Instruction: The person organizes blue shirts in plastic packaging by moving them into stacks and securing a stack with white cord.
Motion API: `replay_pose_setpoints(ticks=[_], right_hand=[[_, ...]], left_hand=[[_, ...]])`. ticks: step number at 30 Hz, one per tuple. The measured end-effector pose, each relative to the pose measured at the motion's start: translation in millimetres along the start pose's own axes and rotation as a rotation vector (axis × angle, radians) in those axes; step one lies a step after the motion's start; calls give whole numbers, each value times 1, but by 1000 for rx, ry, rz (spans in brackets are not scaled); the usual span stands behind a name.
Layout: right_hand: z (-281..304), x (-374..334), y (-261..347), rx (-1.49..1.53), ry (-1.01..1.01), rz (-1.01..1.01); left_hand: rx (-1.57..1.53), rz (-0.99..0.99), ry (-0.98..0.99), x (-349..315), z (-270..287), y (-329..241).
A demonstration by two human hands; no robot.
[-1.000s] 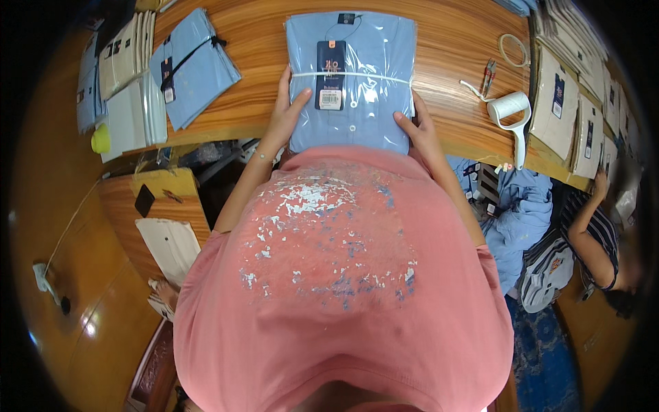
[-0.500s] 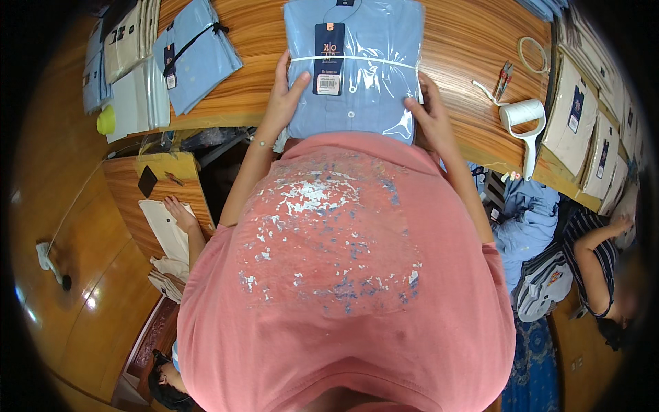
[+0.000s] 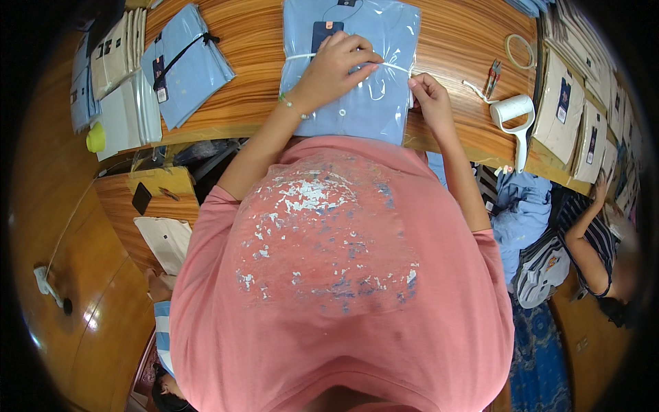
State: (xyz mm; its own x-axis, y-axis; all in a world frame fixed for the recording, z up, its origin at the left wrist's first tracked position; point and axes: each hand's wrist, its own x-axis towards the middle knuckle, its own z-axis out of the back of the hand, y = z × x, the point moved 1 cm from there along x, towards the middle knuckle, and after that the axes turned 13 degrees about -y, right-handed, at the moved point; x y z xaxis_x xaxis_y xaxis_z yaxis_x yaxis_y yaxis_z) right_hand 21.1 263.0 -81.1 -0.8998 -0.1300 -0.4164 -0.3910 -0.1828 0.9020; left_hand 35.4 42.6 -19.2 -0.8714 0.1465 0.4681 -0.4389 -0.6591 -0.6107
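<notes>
A folded light blue shirt (image 3: 374,103) in a clear plastic bag lies at the table's near edge, with a dark hang tag on it. A thin white band (image 3: 394,66) runs across the pack. Over the middle of the pack, my left hand (image 3: 336,72) bends with its thumb and fingers closed on the band, covering most of the tag. At the pack's right edge, the thumb and fingers of my right hand (image 3: 432,99) pinch the band's right end beside the plastic.
Right on the table are a white lint roller (image 3: 513,110), red-handled pliers (image 3: 493,77), a pale ring (image 3: 520,51) and bagged beige garments (image 3: 559,103). Folded blue shirts (image 3: 189,69) lie left. Two people work nearby, one on each side.
My left hand has left the pack's left edge and moved right across its top onto the band. My right hand has shifted from gripping the pack's side to pinching at its edge.
</notes>
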Motion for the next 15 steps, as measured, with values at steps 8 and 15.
replay_pose_setpoints(ticks=[8, 15], right_hand=[[-8, -5, -12, -173, -176, 271], [15, -8, 9, 50, -97, -48]], left_hand=[[58, -54, 220, 26, -5, -3], [145, -104, 309, 41, -24, -19]])
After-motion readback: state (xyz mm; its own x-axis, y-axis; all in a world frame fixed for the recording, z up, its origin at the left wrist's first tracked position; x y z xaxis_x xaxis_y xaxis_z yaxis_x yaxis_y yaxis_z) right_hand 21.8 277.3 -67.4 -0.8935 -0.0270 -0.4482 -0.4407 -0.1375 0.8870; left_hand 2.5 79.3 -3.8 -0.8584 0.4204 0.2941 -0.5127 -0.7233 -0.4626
